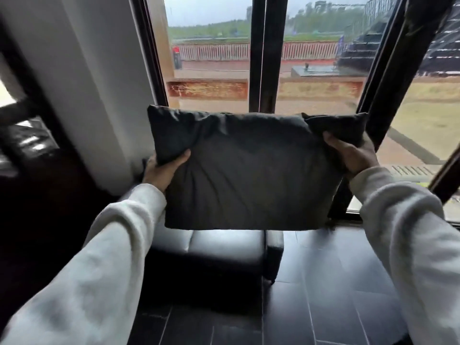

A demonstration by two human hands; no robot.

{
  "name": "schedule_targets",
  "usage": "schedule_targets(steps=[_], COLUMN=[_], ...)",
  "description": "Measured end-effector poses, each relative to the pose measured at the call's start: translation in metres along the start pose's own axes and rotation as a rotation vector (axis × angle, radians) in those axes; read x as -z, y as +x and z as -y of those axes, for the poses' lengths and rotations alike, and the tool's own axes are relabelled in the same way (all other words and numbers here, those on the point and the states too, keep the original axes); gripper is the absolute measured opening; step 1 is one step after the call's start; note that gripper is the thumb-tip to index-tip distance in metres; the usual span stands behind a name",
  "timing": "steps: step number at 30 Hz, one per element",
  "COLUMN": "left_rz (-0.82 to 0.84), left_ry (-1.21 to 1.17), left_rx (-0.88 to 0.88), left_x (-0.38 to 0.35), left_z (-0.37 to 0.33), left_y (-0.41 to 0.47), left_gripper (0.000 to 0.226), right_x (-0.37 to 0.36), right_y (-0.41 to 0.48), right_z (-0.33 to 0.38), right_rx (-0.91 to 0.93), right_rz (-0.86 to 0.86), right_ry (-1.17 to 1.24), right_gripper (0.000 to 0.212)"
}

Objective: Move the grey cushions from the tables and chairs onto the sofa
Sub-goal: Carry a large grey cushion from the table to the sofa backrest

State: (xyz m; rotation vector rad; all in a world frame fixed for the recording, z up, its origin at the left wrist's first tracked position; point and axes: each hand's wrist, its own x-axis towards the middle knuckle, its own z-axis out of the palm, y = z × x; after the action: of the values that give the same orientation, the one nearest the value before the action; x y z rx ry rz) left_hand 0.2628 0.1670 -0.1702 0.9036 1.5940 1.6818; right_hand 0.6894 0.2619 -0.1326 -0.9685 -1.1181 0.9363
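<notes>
A dark grey cushion hangs upright in the air in the middle of the view, held at both sides. My left hand grips its left edge with the thumb across the front. My right hand pinches its upper right corner. Directly below the cushion is the seat of a black leather sofa, whose right armrest shows beside the seat. The cushion hides the sofa's back.
A tall window with dark frames stands just behind the sofa. A white pillar rises at the left. Dark tiled floor spreads to the right of the sofa and in front of it.
</notes>
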Motion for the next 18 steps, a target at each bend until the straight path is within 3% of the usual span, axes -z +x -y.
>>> schedule_targets(steps=[6,9,12,14,18], left_rz=[-0.005,-0.009,-0.019,-0.003,0.046], left_ry=[0.091,0.136,0.176,0.175,0.172], left_rx=[0.027,0.054,0.035,0.048,0.163], left_x=[-0.003,-0.011,-0.022,-0.031,-0.048], left_z=[0.006,0.015,0.036,0.057,0.117], left_y=[0.125,0.177,0.22,0.244,0.298], left_gripper=[0.088,0.069,0.085,0.1,0.101], right_x=[-0.076,-0.101,-0.117,-0.125,-0.134], right_y=[0.087,0.125,0.159,0.18,0.214], right_z=[-0.071,-0.098,-0.132,-0.158,-0.226], right_rx=[-0.08,-0.125,-0.161,-0.202,-0.321], right_rz=[-0.049,-0.059,-0.044,0.006,0.039], right_ry=[0.018,0.02,-0.069,-0.152,-0.293], right_gripper=[0.048,0.049,0.044,0.052,0.067])
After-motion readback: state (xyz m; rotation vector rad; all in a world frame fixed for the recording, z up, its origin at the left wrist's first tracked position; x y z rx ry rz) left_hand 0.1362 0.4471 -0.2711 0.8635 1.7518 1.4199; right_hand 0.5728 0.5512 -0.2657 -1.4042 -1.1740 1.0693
